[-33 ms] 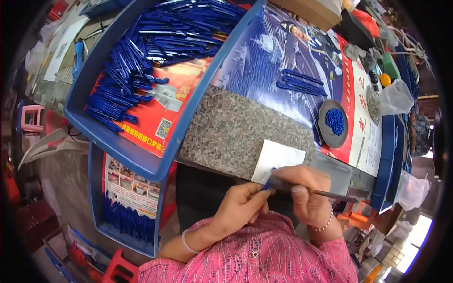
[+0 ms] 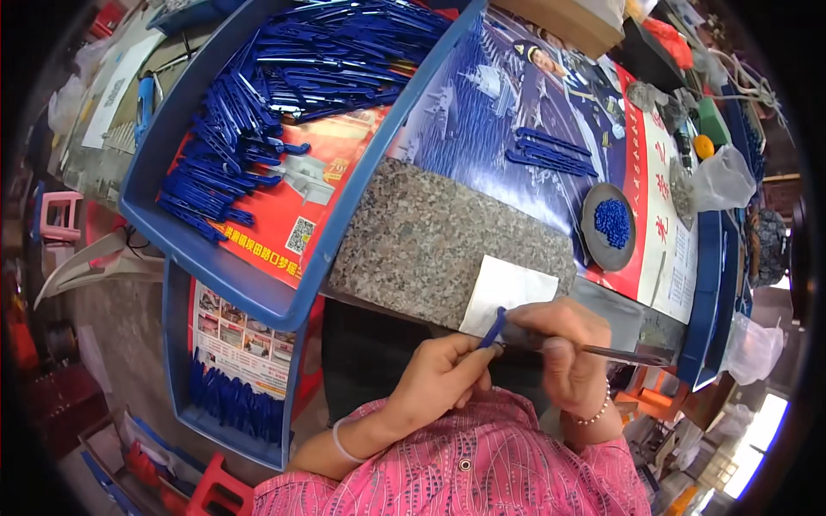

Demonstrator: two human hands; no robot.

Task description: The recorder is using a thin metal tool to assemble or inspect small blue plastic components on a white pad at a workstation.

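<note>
My left hand (image 2: 443, 371) pinches a slim dark-blue piece (image 2: 496, 328), its upper end pointing away from me over a white paper square (image 2: 509, 286). Beside it, my right hand (image 2: 568, 346) grips a long, thin dark tool (image 2: 632, 353). One end of the tool sticks out to the right; its working end is hidden by the fingers near the blue piece. The paper lies at the near edge of a speckled granite slab (image 2: 430, 236). Further right, a round grey dish (image 2: 609, 261) holds many tiny blue bits (image 2: 612, 222).
A large blue bin (image 2: 219, 297) at the left holds heaped long blue pieces (image 2: 335, 60). Below it, another blue bin (image 2: 176, 378) has more. Several blue pieces (image 2: 551, 151) lie on the poster (image 2: 447, 95) behind the slab. Blue trays (image 2: 710, 292) edge the right side.
My right hand has shifted slightly to the right, and the tool's outer end with it. More of the blue piece shows between my hands. My left hand stays in place.
</note>
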